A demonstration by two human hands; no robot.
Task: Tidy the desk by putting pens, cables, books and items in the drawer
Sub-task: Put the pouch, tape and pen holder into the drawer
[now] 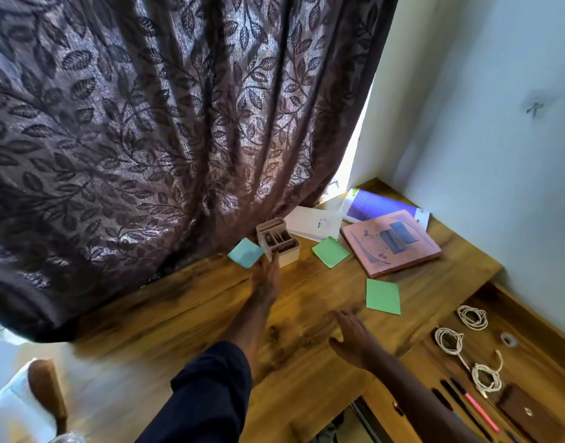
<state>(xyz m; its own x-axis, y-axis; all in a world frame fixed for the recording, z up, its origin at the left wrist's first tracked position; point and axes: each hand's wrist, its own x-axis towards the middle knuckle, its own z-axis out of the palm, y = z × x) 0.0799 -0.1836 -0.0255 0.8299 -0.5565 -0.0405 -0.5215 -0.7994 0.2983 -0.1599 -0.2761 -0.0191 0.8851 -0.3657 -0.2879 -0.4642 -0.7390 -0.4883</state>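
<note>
Brown-stained wooden surface (185,321) ran under a purple leaf-patterned curtain (147,123). At the curtain's foot stood a small pale wooden desk organiser box (286,247), between a blue sticky note (245,252) and a green sticky note (330,251). The left hand (265,276), on a dark-sleeved arm, reached its fingertips to the box's near corner; blur hid whether its grip had closed. The right hand (351,334) hovered over the wood, grip released and fingers spread. A pink square book (390,243) lay near the wall. To the right, the open wooden drawer (530,356) held three coiled white cables (447,338), a pink pen (479,410) and a brown leather wallet (527,414).
</note>
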